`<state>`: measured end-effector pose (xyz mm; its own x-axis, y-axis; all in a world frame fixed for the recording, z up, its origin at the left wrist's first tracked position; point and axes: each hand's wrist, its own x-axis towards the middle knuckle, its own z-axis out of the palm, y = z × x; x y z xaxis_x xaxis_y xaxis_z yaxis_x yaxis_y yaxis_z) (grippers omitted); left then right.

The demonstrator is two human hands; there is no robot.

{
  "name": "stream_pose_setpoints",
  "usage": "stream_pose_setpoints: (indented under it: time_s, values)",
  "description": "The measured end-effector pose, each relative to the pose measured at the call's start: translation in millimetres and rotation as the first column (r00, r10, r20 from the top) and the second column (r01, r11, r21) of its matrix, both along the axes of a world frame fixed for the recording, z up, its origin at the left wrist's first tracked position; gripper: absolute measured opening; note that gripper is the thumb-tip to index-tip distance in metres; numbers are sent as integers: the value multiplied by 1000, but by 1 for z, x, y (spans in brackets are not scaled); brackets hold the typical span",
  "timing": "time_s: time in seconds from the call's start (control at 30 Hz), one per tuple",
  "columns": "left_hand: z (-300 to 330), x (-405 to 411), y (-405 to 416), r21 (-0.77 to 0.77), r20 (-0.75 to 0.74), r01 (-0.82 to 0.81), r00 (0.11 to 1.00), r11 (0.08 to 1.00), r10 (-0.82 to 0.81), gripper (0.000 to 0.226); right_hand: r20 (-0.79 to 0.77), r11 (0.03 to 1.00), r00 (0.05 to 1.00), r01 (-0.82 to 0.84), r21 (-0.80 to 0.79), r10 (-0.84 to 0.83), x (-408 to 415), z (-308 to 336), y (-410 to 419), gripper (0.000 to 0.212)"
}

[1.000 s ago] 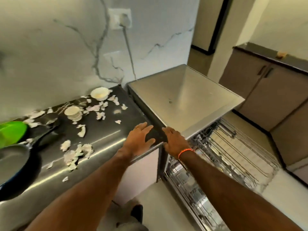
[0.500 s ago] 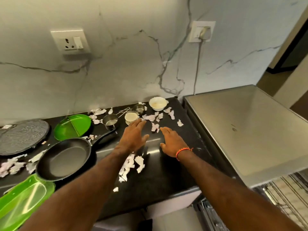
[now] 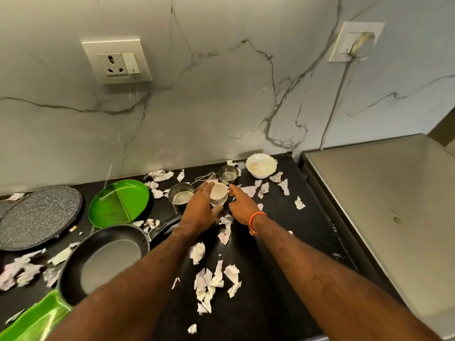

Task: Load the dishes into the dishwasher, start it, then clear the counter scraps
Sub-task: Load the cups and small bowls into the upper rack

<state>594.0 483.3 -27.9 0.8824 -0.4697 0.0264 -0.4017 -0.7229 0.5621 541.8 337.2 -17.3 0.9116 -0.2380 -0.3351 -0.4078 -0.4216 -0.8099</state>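
- Head view: a small stack of cups (image 3: 218, 196) stands upright near the counter's (image 3: 283, 242) back edge.
- Left hand (image 3: 200, 210) cups its left side, fingers curled against it.
- Right hand (image 3: 242, 204), fingers loosely open, sits just beside its right.

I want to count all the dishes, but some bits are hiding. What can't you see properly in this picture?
Head view only:
- White cup: its sides are hidden by the left hand and right hand, so the grip is unclear.
- Frying pan: the left forearm hides its near rim.
- Green tray: cut off by the bottom edge.
- Grey speckled plate: cut off by the left edge.
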Motion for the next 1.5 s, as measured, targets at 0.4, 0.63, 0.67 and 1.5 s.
stream_pose_setpoints:
  time_s: [0.4, 0.63, 0.67, 1.5]
  values:
    - [13, -48, -20, -432, -313, -197, 948, 880, 58, 82, 245, 983, 953, 162, 87, -178, -80, 3, -28, 58]
    - [39, -133, -66, -541, -414, -126, 901, 831, -133, 51, 230, 890, 918, 211, 405, -322, -183, 14, -70, 64]
    - [39, -146, -73, -538, -419, -115, 896, 835, -146, 49, 213, 860, 914, 216, 462, -344, -201, 16, -76, 63]
    - [-38, -474, -313, -242, -374, 661, 612, 710, -697, 46, 14, 317, 342, 854, 413, -940, -578, -73, -198, 64]
